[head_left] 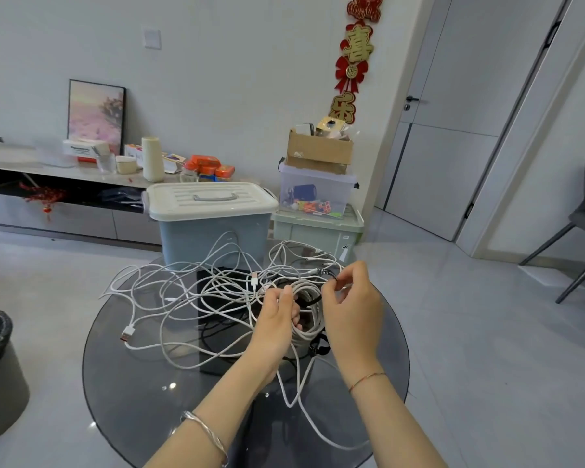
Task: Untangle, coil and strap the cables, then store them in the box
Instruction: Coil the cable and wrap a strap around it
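near the surface (132, 383) middle my left hand (277, 314) grips one white coil (307, 291), my right hand (350, 309) pinches one black strap (313, 300) on it; tangled white cables (190, 292) sprawl toward the left edge

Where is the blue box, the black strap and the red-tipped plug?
blue box (183, 239), head view, front wall below the lid.
black strap (311, 300), head view, middle of the band.
red-tipped plug (128, 333), head view, plug body.

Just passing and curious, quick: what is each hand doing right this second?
Left hand: closed, gripping the coiled white cable.
Right hand: closed, pinching the black strap that crosses that coil.
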A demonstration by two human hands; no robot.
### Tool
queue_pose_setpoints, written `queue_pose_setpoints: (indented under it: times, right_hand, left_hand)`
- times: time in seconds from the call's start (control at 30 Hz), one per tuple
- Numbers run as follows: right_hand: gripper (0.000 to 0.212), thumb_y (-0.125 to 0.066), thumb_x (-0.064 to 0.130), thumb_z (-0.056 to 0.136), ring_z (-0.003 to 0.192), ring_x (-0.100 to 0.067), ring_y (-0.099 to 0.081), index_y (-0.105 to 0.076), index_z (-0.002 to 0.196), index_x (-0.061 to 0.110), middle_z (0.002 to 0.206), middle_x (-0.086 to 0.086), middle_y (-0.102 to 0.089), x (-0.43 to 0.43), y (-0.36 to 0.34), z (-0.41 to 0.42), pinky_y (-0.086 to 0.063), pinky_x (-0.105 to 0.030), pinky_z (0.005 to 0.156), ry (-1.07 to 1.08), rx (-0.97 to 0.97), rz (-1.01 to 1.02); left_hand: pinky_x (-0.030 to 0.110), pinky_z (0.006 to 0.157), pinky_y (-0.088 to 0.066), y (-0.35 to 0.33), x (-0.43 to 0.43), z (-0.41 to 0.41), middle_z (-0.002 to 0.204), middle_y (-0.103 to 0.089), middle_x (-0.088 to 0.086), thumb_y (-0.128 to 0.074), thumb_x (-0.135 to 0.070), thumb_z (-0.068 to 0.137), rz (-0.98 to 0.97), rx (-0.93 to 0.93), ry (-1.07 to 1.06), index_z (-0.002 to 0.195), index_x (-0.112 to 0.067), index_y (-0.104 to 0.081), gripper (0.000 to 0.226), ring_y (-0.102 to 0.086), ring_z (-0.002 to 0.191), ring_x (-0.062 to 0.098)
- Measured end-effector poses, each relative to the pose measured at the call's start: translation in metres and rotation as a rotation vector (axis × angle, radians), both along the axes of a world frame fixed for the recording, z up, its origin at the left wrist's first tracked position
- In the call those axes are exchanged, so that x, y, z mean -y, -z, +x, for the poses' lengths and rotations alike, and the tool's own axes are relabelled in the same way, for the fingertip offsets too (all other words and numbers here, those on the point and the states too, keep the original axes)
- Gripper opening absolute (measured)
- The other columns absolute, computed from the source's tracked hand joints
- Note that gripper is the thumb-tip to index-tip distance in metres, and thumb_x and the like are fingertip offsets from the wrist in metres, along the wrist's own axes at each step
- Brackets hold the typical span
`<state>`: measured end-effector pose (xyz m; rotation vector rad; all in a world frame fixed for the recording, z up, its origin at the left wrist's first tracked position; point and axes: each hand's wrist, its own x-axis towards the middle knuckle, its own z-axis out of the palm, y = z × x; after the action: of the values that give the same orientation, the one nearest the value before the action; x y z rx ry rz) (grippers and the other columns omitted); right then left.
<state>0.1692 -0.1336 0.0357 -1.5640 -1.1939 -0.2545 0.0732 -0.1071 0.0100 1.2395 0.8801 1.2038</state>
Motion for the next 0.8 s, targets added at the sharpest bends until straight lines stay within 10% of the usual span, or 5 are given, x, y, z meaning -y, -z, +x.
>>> queue_pose_setpoints:
  times: [0.5, 0.8]
  right_hand:
    - [0.022, -0.058, -0.006, 0.084, 0.055, -0.01, -0.067, -0.046, 0.072, 0.008, 0.066, -0.007, -0.061, -0.008, 0.003, -0.011, -0.052, -0.017, 0.051, -0.394, -1.138, -0.015]
    - [0.019, -0.055, -0.003, 0.086, 0.06, -0.012, -0.065, -0.061, 0.095, 0.012, 0.065, -0.005, -0.064, -0.003, -0.009, -0.005, -0.052, -0.02, 0.052, -0.629, -0.855, -0.285]
  left_hand:
    - [0.023, 0.078, -0.046, 0.006, 0.004, 0.002, 0.083, -0.056, 0.003, -0.029, -0.028, 0.104, -0.114, 0.08, 0.055, 0.098, -0.01, -0.049, 0.027, -0.056, 0.073, 0.011]
    - [0.015, 0.06, -0.039, 0.002, -0.007, -0.014, 0.074, -0.045, 0.003, -0.031, -0.022, 0.104, 0.189, -0.18, -0.042, 0.086, -0.01, -0.043, 0.024, -0.045, 0.064, 0.007]
